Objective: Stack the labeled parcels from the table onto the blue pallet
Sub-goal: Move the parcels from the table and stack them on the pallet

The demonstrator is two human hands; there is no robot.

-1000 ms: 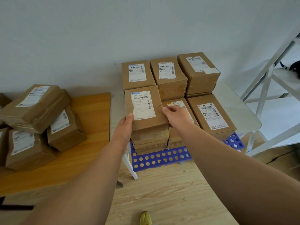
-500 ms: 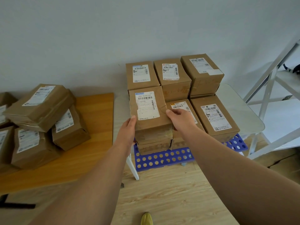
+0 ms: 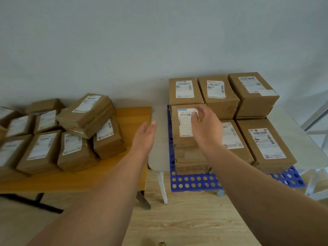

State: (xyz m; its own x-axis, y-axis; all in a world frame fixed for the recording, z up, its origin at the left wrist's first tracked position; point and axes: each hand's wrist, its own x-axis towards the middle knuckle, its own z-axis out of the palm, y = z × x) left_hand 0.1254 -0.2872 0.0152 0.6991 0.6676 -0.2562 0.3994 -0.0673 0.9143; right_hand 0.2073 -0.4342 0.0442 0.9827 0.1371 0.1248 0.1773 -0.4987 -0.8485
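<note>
While the front-left parcel (image 3: 185,132) sits stacked on the blue pallet (image 3: 193,181), I see both grips empty: left hand (image 3: 144,137) flat, right hand (image 3: 205,128) loosely spread above it; more parcels (image 3: 74,132) crowd the counter (image 3: 131,118).

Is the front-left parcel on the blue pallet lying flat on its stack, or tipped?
Flat. The front-left parcel sits level on the boxes beneath, label facing up; neither hand grips it.
</note>
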